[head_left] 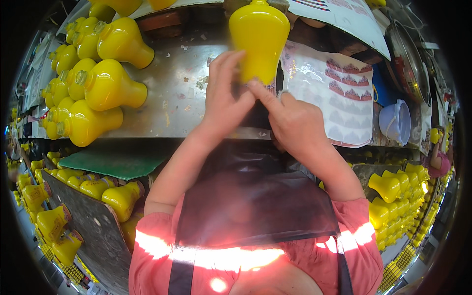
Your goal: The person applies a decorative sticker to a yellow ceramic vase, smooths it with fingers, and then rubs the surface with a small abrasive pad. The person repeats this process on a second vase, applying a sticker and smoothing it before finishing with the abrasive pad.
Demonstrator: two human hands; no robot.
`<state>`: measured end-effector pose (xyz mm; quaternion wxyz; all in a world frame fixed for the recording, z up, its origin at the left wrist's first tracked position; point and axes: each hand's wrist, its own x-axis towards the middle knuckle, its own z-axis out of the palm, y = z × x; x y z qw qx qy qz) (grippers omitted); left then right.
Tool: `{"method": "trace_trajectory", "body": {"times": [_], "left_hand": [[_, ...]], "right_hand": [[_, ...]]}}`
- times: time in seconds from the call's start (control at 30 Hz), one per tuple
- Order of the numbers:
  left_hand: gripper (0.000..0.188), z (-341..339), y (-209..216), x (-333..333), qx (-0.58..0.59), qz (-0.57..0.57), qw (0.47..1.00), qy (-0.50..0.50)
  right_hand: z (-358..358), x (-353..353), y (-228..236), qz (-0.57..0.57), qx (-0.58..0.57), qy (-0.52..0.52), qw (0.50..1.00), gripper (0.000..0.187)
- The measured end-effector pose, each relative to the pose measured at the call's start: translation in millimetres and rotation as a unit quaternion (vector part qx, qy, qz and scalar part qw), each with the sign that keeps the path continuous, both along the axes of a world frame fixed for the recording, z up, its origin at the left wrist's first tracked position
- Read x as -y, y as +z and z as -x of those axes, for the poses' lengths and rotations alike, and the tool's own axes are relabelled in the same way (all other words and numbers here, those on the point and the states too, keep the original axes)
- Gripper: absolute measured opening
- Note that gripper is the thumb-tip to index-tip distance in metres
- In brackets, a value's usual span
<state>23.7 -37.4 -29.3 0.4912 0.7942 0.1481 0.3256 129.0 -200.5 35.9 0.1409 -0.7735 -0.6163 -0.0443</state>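
Note:
In front of me a glossy yellow vase [259, 34] lies on its side, its narrow end toward me. A patterned decal strip [269, 85] shows around that narrow end. My left hand [223, 93] grips the vase's left side, fingers along the body and thumb at the narrow end. With the index finger stretched out, my right hand [297, 120] touches the decal by my left thumb; its other fingers curl under, partly hidden. Beside the vase on the right is a white decal sheet [346, 105] with rows of dark red scalloped prints.
Several yellow vases [110, 84] lie stacked on the metal table [169, 110] at left. A pale blue bucket [396, 123] stands at right. Another printed sheet [339, 14] lies farther back. Below the table are a green board [115, 160] and decorated vases [123, 199]; more yellow vases [386, 187] stand lower right.

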Motion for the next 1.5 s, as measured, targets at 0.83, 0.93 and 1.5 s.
{"method": "trace_trajectory", "body": {"times": [0.83,0.93,1.5], "left_hand": [[0.068,0,-6,4,-0.048,-0.009,0.999,0.005],[0.069,-1,-7,4,-0.045,-0.032,0.998,0.008],[0.067,-4,-8,7,-0.042,-0.074,0.996,0.028]], "right_hand": [[-28,-22,-27,-0.053,-0.525,-0.137,0.838,0.054],[-28,-22,-25,-0.056,-0.513,-0.136,0.845,0.055],[-28,-25,-24,-0.049,-0.492,-0.142,0.858,0.056]]}}
